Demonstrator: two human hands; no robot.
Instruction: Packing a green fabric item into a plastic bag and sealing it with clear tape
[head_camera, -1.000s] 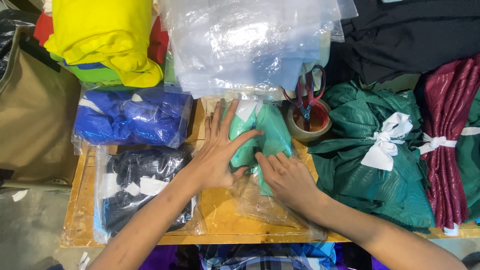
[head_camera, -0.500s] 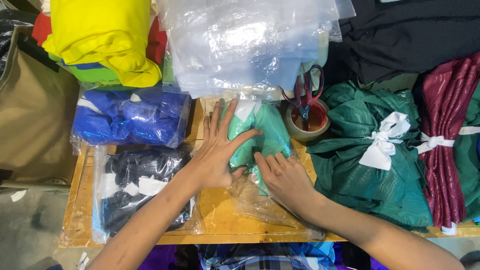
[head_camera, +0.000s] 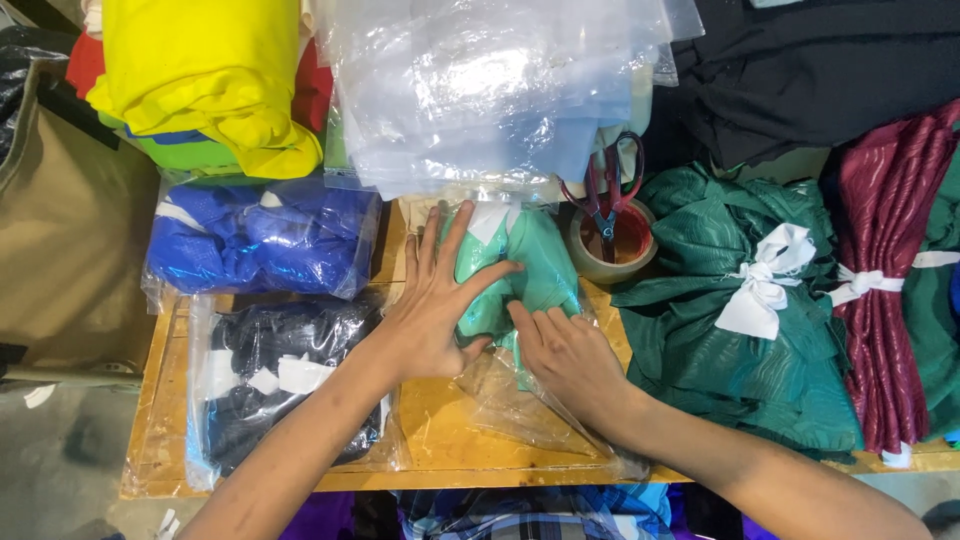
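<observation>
Under my fingers (head_camera: 440, 240), matt mint-green cloth (head_camera: 535, 265) sits in a glossy, crinkled clear plastic bag (head_camera: 520, 405) on the smooth yellowish wooden bench (head_camera: 440, 430).

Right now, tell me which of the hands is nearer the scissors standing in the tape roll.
Right. The right hand lies below and just left of the scissors; the left hand lies farther left, across the mint-green bagged cloth.

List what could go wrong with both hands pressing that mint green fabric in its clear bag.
1. The clear bag looks thin and crinkled; the left hand and right hand pressing the mint green fabric might split it.
2. The scissors stand in the tape roll right beside; a stray nudge might topple them.
</observation>
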